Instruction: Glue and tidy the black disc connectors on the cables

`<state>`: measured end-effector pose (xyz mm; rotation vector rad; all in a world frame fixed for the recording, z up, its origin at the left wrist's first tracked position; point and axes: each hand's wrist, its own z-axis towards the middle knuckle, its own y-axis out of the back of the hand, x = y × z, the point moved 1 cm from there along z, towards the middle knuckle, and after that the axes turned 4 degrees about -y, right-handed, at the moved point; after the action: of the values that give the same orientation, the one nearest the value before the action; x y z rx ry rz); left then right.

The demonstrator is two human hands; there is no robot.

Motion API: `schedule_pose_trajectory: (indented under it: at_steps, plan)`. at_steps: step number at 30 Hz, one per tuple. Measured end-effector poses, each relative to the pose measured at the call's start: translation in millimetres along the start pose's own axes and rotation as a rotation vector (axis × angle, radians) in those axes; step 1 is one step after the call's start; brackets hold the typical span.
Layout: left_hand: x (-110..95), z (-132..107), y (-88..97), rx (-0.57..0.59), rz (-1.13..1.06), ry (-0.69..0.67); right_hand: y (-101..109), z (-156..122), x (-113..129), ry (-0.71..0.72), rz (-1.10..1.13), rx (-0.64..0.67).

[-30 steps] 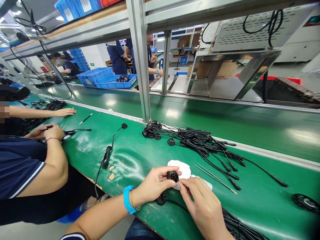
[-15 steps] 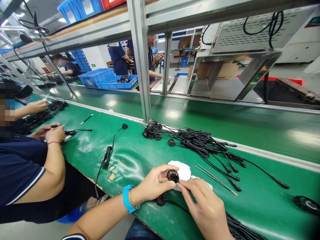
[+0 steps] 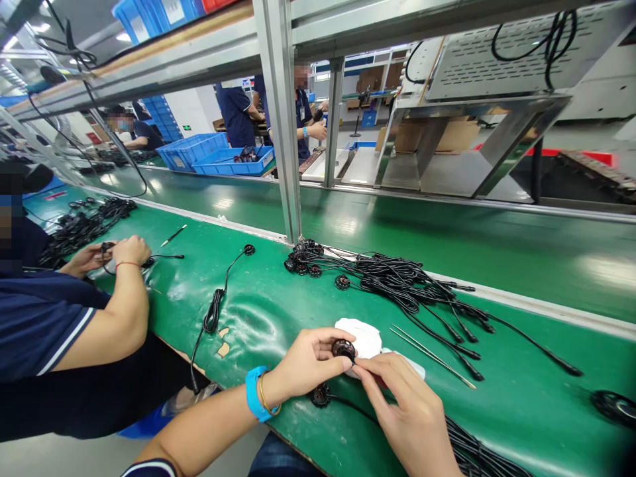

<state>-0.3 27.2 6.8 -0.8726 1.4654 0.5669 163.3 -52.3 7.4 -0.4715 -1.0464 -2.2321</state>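
My left hand [image 3: 305, 364] pinches a small black round part [image 3: 343, 348] between thumb and fingers, just above the green belt [image 3: 258, 311]. My right hand [image 3: 407, 414] meets it from the right, its fingertips pressed on the same part. Under both hands lies a white cloth [image 3: 365, 336]. A black cable [image 3: 328, 397] runs out below my left hand with another round piece at its end. A blue band is on my left wrist.
A tangled pile of black cables with round ends [image 3: 392, 281] lies behind the cloth, thin metal rods [image 3: 432, 356] beside it. A single cable [image 3: 218, 301] lies to the left. A person in a dark shirt [image 3: 59, 331] works at my left; a metal post [image 3: 283, 119] rises behind.
My hands stay on the black part with only small finger shifts. The person on my left has drawn both hands together on a cable piece; the far hand left the belt.
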Motion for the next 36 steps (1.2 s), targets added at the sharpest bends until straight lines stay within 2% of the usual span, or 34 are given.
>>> schedule_pose_trajectory:
  at_steps: [4, 9, 12, 16, 18, 21, 24, 27, 31, 36]
  plan:
    - [-1.8, -1.7, 0.4, 0.004, -0.047, 0.017, -0.8, 1.0, 0.8, -0.065, 0.114, 0.012]
    - [-0.9, -1.2, -0.6, 0.012, -0.157, -0.035, -4.9, 0.2, 1.3, -0.343, 0.323, 0.083]
    - [1.0, 0.5, 0.1, 0.024, -0.197, 0.007, -4.1, -0.3, 0.5, -0.461, 0.344, 0.146]
    - [4.4, -0.2, 3.6, 0.036, -0.132, 0.070, 11.2, 1.2, -17.7, -0.489, 0.297, 0.350]
    - [6.4, -1.1, 5.2, 0.059, -0.134, 0.107, 23.8, 1.9, -36.6, -0.502, 0.175, 0.365]
    - [8.1, -1.6, 6.5, 0.109, -0.175, 0.144, 36.5, -0.2, -66.3, -0.519, -0.140, 0.328]
    - [7.9, -1.5, 6.5, 0.129, -0.186, 0.159, 34.9, -4.9, -83.5, -0.502, -0.303, 0.438]
    - [8.8, -0.7, 6.7, 0.091, -0.179, 0.179, 31.4, -6.4, -88.7, -0.521, -0.270, 0.507]
    - [13.6, 2.8, 8.4, -0.020, -0.164, 0.248, 37.7, -2.8, -92.5, -0.602, -0.160, 0.517]
    - [15.5, 6.4, 8.4, -0.025, -0.162, 0.342, 45.9, -3.2, -103.6, -0.706, -0.099, 0.576]
